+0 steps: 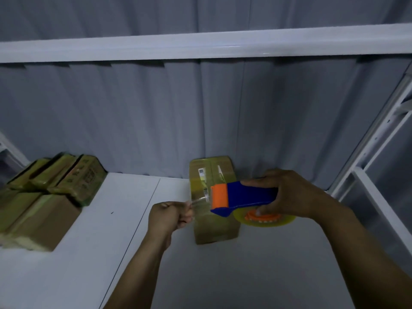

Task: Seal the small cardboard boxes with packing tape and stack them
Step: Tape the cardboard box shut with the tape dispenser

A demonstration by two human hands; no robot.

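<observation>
Tape drawn out above a small brown cardboard box (214, 201) on the white desk (256, 275).
The blue-and-orange tape dispenser (243, 197) is gripped in the right hand (287, 195); the clear tape end (199, 200) is pinched in the left hand (169, 217). Taped boxes (44, 197) are stacked far left, so the work is judged part done. Nothing is seen obstructing the box.

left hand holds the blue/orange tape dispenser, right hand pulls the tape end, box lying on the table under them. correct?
Hands are swapped. In the head view the right hand holds the blue and orange tape dispenser, and the left hand pulls the tape end. The box does lie on the table under them.
</observation>
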